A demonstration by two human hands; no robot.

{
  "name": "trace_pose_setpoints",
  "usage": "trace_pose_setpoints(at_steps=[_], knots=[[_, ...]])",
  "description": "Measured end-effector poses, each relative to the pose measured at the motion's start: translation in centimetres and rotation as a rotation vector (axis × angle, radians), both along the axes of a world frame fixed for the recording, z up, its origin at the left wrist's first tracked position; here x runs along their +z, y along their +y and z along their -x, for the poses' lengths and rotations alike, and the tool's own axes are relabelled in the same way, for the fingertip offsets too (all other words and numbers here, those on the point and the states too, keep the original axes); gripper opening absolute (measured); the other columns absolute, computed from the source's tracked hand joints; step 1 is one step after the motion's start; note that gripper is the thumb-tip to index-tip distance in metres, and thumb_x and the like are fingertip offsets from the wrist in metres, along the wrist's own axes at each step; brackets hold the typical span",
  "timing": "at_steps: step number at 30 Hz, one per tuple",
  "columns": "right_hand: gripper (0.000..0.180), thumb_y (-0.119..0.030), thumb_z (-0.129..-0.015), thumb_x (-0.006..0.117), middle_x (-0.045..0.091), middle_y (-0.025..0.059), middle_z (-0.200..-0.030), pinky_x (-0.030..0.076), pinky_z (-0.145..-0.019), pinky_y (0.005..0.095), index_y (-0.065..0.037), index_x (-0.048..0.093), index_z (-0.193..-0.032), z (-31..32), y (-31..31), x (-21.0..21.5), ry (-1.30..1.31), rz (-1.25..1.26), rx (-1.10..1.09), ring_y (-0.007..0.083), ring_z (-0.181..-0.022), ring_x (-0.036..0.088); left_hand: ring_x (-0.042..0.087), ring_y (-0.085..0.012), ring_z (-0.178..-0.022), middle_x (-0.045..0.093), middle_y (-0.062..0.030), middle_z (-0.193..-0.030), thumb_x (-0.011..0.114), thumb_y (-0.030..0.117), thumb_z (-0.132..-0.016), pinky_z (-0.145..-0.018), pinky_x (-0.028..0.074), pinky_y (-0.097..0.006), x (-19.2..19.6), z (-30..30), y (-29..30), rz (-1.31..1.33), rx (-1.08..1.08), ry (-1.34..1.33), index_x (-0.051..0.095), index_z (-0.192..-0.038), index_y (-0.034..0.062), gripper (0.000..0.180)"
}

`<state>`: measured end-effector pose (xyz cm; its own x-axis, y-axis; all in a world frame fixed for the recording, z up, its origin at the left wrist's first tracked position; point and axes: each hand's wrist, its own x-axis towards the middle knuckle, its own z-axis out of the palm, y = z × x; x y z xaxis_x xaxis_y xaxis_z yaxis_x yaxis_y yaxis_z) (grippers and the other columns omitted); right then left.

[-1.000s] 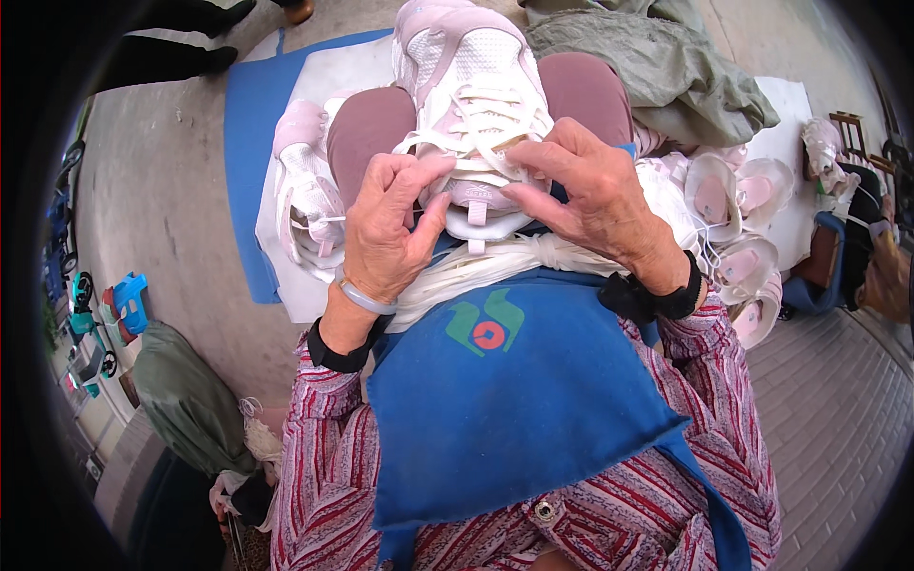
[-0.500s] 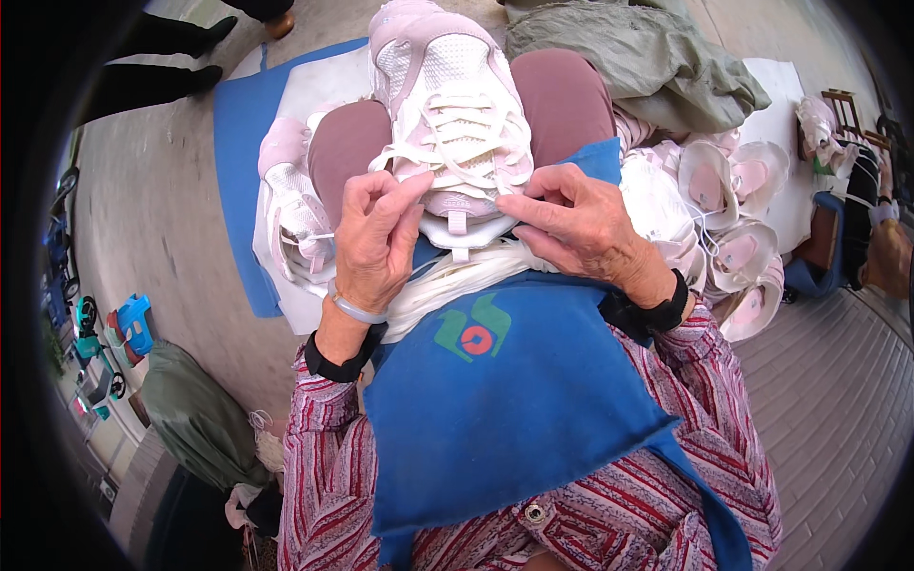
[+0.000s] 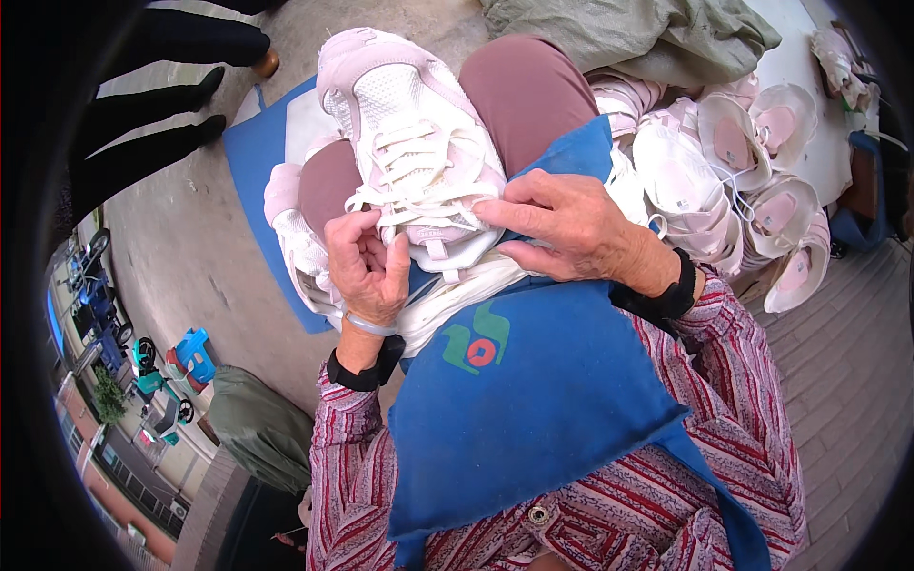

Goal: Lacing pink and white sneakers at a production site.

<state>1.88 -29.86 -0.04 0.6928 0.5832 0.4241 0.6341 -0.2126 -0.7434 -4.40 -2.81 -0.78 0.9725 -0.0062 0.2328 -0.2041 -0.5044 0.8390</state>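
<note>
Flanking a shoe tongue (image 3: 440, 234) with tiny lettering (image 3: 428, 231): both hands (image 3: 367, 274) (image 3: 583, 228)

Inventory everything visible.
Laced shoe: one, white-pink, lap
Second shoe: one, white-pink, left
Shoe uppers: many, white-pink, right
Lace bundle: one, white, waist
Cloth: one, grey-green, top
Sheet: one, blue, upper left
Cover: one, green, lower left
Vehicles: several, teal/blue, far left
Bystander legs: several, black, upper left
Apron: one, blue, torso
Shirt: one, red-striped, torso
Wristbands: two, black, wrists
Bracelet: one, pale, left wrist
Trousered knees: two, mauve, beside shoe
Left grip: one, bare, shoe's left
Right grip: one, bare, shoe's right
</note>
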Motion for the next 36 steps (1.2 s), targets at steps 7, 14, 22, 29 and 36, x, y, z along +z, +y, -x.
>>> trace_pose_setpoints(at_steps=[7,14,22,29,36], knots=[[0.055,-0.009,-0.067,0.082,0.063,0.0080,-0.095,0.051,-0.061,0.0301,-0.007,0.066,-0.120,-0.3,-0.5,-0.1,-0.015,-0.095,0.056,0.0201,-0.072,0.062,0.052,-0.0073,-0.085,0.048,-0.0044,-0.111,0.065,-0.002,-0.088,-0.069,0.042,-0.018,0.1,0.2,0.1,0.024,0.009,0.062,0.047,-0.123,-0.0010,0.039],[0.063,-0.012,-0.070,0.082,0.065,0.0092,-0.099,0.052,-0.063,0.0296,-0.004,0.060,-0.129,-0.7,0.2,0.3,0.151,-0.077,-0.013,0.0207,-0.076,0.064,0.041,-0.0030,-0.061,0.048,-0.0053,-0.103,0.072,-0.002,-0.080,-0.052,0.036,-0.017,0.1,-0.1,-0.1,0.013,0.062,0.011,0.053,-0.115,0.0005,0.040],[0.056,-0.014,-0.071,0.080,0.062,0.0049,-0.090,0.050,-0.058,0.0305,-0.011,0.062,-0.124,-1.0,0.4,0.2,0.031,-0.095,0.009,0.0198,-0.067,0.062,0.042,-0.0028,-0.061,0.049,-0.0062,-0.103,0.074,-0.002,-0.079,-0.051,0.036,-0.017,0.1,-0.3,-0.2,0.017,0.044,-0.012,0.053,-0.116,-0.0002,0.042],[0.057,-0.003,-0.071,0.078,0.058,0.0044,-0.084,0.043,-0.055,0.0248,-0.001,0.060,-0.125,-0.8,0.4,0.8,0.254,-0.087,-0.038,0.0117,-0.060,0.050,0.042,-0.0027,-0.062,0.048,-0.0057,-0.102,0.074,-0.001,-0.079,-0.051,0.035,-0.016,0.2,-0.4,-0.4,0.022,0.039,-0.021,0.053,-0.116,-0.0004,0.042],[0.050,-0.008,-0.077,0.078,0.058,0.0032,-0.084,0.044,-0.051,0.0256,-0.005,0.061,-0.124,-1.0,0.5,0.8,0.280,-0.108,-0.068,0.0109,-0.056,0.050,0.042,-0.0051,-0.063,0.048,-0.0037,-0.092,0.072,-0.003,-0.083,-0.054,0.036,-0.018,2.1,-0.9,-0.4,0.154,0.008,-0.074,0.053,-0.123,0.0004,0.045]])
